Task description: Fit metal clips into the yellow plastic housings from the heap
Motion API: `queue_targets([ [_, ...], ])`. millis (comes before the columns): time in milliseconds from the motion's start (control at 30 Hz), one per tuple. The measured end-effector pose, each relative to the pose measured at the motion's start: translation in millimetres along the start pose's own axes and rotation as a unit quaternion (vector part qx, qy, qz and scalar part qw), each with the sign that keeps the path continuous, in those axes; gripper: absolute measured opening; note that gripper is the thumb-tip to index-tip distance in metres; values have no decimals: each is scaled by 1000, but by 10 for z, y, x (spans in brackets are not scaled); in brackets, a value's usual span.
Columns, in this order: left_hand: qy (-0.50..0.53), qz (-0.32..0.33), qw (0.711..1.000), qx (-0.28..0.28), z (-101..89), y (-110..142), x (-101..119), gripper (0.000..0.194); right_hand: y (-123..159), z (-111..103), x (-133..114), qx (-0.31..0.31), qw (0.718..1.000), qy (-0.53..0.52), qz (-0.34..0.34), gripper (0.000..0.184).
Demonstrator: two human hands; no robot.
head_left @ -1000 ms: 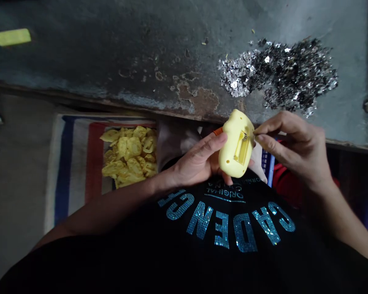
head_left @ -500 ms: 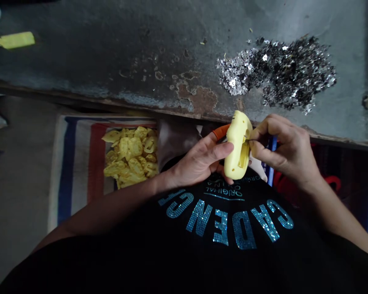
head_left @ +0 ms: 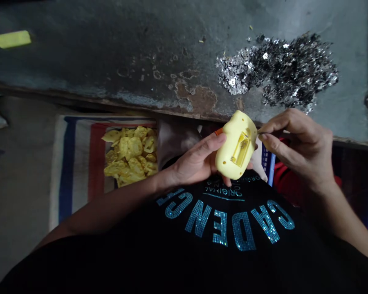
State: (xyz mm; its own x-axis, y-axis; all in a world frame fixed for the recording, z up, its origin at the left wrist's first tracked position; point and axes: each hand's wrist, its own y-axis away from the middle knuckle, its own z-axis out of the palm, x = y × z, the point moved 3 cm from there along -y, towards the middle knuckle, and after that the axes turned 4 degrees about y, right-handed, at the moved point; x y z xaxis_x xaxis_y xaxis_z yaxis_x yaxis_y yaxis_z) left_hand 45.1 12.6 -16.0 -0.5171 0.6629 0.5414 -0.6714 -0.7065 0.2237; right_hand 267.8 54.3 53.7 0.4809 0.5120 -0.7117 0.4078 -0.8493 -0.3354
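My left hand (head_left: 199,161) is closed round a pale yellow plastic housing (head_left: 222,157) with rounded ends and small screw holes. Its open battery compartment (head_left: 239,152) faces up toward me, and metal springs show inside. Beside the housing's right edge, thumb and forefinger of my right hand (head_left: 297,143) are pinched together. Something small, thin and dark sits at those fingertips, too small to name. An orange band (head_left: 218,131) shows by a left finger, partly hidden behind the housing.
A heap of small shiny metal pieces (head_left: 294,69) lies on the worn grey table (head_left: 95,53). A yellow strip (head_left: 14,39) is at the table's far left. Below the edge, several yellow plastic parts (head_left: 130,149) rest on a striped woven sack (head_left: 69,171). A blue basket (head_left: 270,163) stands behind my hands.
The housing has turned so its battery compartment faces me more fully. My right hand has drawn back to the right, from the compartment to the housing's edge.
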Motion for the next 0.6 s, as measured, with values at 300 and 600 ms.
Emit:
queue_targets([
  [300,-339,201,902,176,-59,-209,614,82,62,-4,382,81,993,87,10,6],
  [600,-494,259,790,255,-290,-404,880,74,122,146,758,91,979,181,31,12],
])
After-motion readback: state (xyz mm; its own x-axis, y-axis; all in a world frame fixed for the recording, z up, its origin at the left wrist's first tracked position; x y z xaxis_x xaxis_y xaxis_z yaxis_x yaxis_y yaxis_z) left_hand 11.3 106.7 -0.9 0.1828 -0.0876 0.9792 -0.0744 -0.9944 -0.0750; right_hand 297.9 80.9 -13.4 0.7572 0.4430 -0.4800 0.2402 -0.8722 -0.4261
